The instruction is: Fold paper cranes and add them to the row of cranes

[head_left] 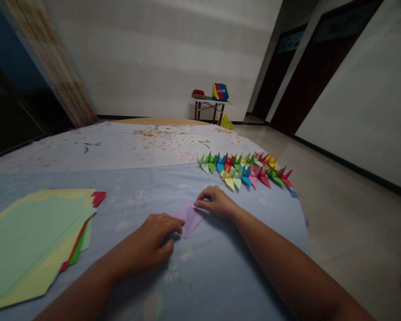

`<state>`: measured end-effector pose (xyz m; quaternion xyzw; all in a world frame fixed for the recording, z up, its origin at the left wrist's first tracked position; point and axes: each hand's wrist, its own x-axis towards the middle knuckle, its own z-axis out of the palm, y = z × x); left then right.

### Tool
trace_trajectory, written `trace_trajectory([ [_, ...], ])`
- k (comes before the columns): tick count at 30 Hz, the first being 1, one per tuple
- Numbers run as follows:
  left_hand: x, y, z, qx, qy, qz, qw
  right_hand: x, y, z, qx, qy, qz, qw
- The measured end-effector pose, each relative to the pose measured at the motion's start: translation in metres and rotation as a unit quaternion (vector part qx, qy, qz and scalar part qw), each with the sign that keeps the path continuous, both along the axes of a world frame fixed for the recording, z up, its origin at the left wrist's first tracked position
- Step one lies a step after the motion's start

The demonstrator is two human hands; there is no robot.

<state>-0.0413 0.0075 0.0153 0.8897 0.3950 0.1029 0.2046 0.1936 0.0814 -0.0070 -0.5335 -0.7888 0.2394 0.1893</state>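
A small folded piece of purple origami paper (191,218) lies on the blue cloth in front of me, with crease lines running down to its lower point. My right hand (216,201) pinches its upper right edge between thumb and forefinger. At its left side, the fingertips of my left hand (158,238) rest on the paper, while the thumb stays apart from them, off the paper. Beyond my right hand stand folded paper cranes (246,177) in many colours, set close together in rows. To the left is a stack of coloured paper sheets (36,236), pale green on top.
A flowered cloth (127,147) covers the far part of the round table, whose wooden rim (147,121) shows at the back. Against the wall stands a small side table (211,102) with a colourful box (220,92). A yellow bag (226,121) lies beside it.
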Motion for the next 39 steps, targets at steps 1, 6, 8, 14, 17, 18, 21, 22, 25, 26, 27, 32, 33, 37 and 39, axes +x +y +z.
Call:
trace_trajectory([
  [1, 0.001, 0.001, -0.002, 0.005, -0.005, 0.003, 1.0, 0.0, 0.0, 0.0, 0.0, 0.007, -0.001, 1.0],
  [6, 0.007, 0.004, -0.012, 0.064, -0.015, 0.019, 0.998, -0.002, -0.004, -0.002, 0.029, -0.009, 0.002, 1.0],
  [8, 0.009, 0.005, -0.018, 0.104, -0.008, 0.037, 0.994, -0.004, -0.005, -0.004, 0.042, -0.019, 0.004, 0.999],
  [14, 0.011, 0.007, -0.026, 0.132, 0.018, 0.055, 0.99, -0.01, -0.004, -0.007, 0.087, -0.039, 0.035, 0.995],
  [17, 0.013, 0.005, -0.022, 0.131, 0.019, 0.052, 0.99, -0.014, -0.003, -0.007, 0.107, -0.055, 0.056, 0.991],
  [18, 0.014, 0.005, -0.021, 0.131, 0.02, 0.053, 0.99, -0.014, -0.003, -0.007, 0.114, -0.061, 0.06, 0.99],
  [21, 0.014, 0.004, -0.019, 0.127, 0.021, 0.058, 0.99, -0.015, -0.005, -0.007, 0.142, -0.075, 0.066, 0.985],
  [22, 0.015, 0.004, -0.019, 0.125, 0.022, 0.059, 0.99, -0.015, -0.006, -0.007, 0.151, -0.08, 0.068, 0.983],
  [25, 0.015, 0.004, -0.018, 0.121, 0.026, 0.061, 0.99, -0.015, -0.009, -0.005, 0.163, -0.098, 0.083, 0.978],
  [26, 0.015, 0.005, -0.018, 0.12, 0.028, 0.06, 0.991, -0.015, -0.01, -0.004, 0.164, -0.105, 0.089, 0.977],
  [27, 0.014, 0.005, -0.017, 0.12, 0.03, 0.058, 0.991, -0.015, -0.011, -0.003, 0.164, -0.109, 0.095, 0.976],
  [32, 0.013, 0.007, -0.018, 0.134, 0.018, 0.039, 0.99, -0.015, -0.016, -0.002, 0.165, -0.09, 0.115, 0.975],
  [33, 0.012, 0.007, -0.018, 0.14, 0.013, 0.035, 0.989, -0.015, -0.016, -0.003, 0.163, -0.083, 0.119, 0.976],
  [37, 0.012, 0.006, -0.019, 0.156, 0.004, 0.026, 0.987, -0.016, -0.017, -0.003, 0.159, -0.056, 0.155, 0.973],
  [39, 0.013, 0.005, -0.019, 0.156, 0.008, 0.025, 0.987, -0.017, -0.017, -0.004, 0.158, -0.05, 0.173, 0.971],
])
